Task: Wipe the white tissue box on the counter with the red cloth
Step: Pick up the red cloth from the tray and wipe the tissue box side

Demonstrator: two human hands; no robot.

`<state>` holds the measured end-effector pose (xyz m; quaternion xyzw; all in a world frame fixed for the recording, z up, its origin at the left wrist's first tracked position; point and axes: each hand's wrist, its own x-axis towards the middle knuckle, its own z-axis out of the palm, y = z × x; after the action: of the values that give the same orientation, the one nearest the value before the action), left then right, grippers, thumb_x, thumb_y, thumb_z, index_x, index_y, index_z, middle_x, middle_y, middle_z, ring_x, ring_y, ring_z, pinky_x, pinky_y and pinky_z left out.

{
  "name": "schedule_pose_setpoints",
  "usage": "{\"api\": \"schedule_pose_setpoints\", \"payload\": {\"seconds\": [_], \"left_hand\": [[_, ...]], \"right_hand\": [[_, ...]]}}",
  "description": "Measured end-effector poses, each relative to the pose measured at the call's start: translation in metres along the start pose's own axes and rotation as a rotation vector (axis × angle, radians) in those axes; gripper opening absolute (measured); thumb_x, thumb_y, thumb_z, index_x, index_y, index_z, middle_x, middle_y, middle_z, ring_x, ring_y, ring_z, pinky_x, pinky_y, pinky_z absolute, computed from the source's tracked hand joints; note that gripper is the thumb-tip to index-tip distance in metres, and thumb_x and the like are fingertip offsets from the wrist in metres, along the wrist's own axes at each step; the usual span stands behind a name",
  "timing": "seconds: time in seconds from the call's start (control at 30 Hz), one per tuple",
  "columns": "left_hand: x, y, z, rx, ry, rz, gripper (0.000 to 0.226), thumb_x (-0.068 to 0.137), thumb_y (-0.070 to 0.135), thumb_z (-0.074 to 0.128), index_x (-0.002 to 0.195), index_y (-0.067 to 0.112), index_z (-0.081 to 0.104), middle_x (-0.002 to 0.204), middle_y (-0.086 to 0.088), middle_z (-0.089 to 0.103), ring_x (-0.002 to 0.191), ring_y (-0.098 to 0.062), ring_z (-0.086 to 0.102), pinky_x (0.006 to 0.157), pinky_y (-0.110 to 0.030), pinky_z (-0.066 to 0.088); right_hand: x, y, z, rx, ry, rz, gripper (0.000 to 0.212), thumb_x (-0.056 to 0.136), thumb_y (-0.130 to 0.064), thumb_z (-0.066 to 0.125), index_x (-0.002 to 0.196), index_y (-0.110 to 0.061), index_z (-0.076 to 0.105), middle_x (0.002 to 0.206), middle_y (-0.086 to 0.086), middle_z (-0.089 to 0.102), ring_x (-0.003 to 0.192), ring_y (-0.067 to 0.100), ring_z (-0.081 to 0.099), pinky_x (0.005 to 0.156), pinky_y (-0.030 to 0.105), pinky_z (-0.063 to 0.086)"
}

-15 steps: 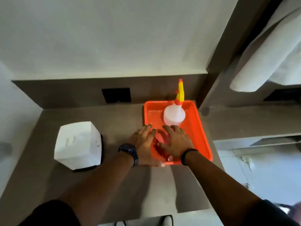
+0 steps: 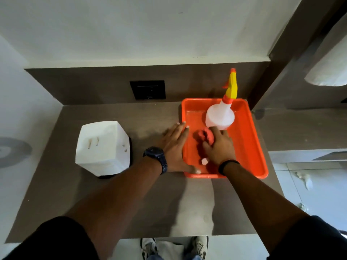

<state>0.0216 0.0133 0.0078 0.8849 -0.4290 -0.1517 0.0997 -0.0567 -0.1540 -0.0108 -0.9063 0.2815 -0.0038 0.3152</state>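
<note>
Inside the orange tray (image 2: 251,147), the right hand (image 2: 218,147) has its fingers (image 2: 207,146) curled down onto the bunched red cloth (image 2: 203,136), just near of the spray bottle (image 2: 220,117). Beside it the left hand (image 2: 174,149) lies flat with fingers spread wide, holding nothing, across the tray's left rim and the brown worktop (image 2: 150,203). Well to the left stands the white tissue box (image 2: 102,147), apart from both hands.

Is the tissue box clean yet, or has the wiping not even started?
Not started. The white tissue box stands untouched on the counter, left of both hands. In hand: the right hand is gathering the red cloth inside the orange tray, while the left hand rests flat at the tray's edge. Left: carrying the cloth over and wiping.
</note>
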Motion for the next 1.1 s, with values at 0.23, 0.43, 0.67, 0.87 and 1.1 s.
{"api": "schedule_pose_setpoints", "payload": {"seconds": [0.23, 0.43, 0.67, 0.87, 1.1], "left_hand": [[-0.056, -0.087, -0.118, 0.111, 0.286, -0.029, 0.13, 0.05, 0.091, 0.052, 0.148, 0.014, 0.014, 0.157, -0.013, 0.013, 0.142, -0.032, 0.014, 0.112, -0.056, 0.023], [-0.106, -0.154, -0.127, 0.242, -0.058, -0.151, 0.155, 0.024, 0.102, 0.042, 0.147, 0.022, -0.008, 0.159, -0.004, -0.002, 0.144, -0.025, 0.003, 0.115, -0.048, 0.015], [-0.111, -0.175, -0.091, 0.221, -0.144, -0.199, 0.155, 0.024, 0.087, 0.061, 0.143, 0.025, -0.018, 0.157, -0.004, 0.012, 0.139, -0.026, 0.017, 0.113, -0.039, 0.018], [-0.109, -0.177, -0.089, 0.163, -0.076, -0.17, 0.15, 0.026, 0.086, 0.064, 0.145, 0.024, -0.003, 0.153, -0.002, 0.024, 0.136, -0.022, 0.028, 0.111, -0.042, 0.028], [-0.11, -0.171, -0.094, 0.159, -0.096, -0.185, 0.151, 0.026, 0.081, 0.067, 0.143, 0.027, -0.012, 0.155, -0.004, 0.018, 0.138, -0.024, 0.022, 0.113, -0.039, 0.023]], "right_hand": [[-0.025, -0.135, 0.022, 0.898, 0.154, -0.093, 0.03, 0.079, -0.013, 0.06, 0.101, -0.034, 0.058, 0.084, -0.013, 0.07, 0.076, 0.008, 0.066, 0.068, 0.029, 0.055], [-0.043, -0.172, 0.103, 1.073, -0.216, 0.098, 0.024, 0.093, -0.011, 0.057, 0.101, -0.033, 0.061, 0.066, -0.01, 0.07, 0.056, 0.008, 0.065, 0.053, 0.034, 0.054], [-0.077, -0.191, 0.141, 1.062, -0.128, 0.067, 0.052, 0.089, -0.057, 0.052, 0.127, -0.024, 0.062, 0.125, 0.004, 0.07, 0.119, 0.022, 0.065, 0.105, 0.053, 0.051], [-0.051, -0.215, 0.131, 1.047, -0.05, 0.053, 0.057, 0.089, -0.063, 0.041, 0.122, -0.023, 0.065, 0.127, 0.009, 0.067, 0.123, 0.026, 0.061, 0.108, 0.052, 0.047], [-0.068, -0.2, 0.153, 1.06, -0.114, 0.282, 0.043, 0.099, -0.05, 0.045, 0.125, -0.021, 0.064, 0.124, 0.01, 0.07, 0.117, 0.029, 0.065, 0.105, 0.054, 0.05]]}}
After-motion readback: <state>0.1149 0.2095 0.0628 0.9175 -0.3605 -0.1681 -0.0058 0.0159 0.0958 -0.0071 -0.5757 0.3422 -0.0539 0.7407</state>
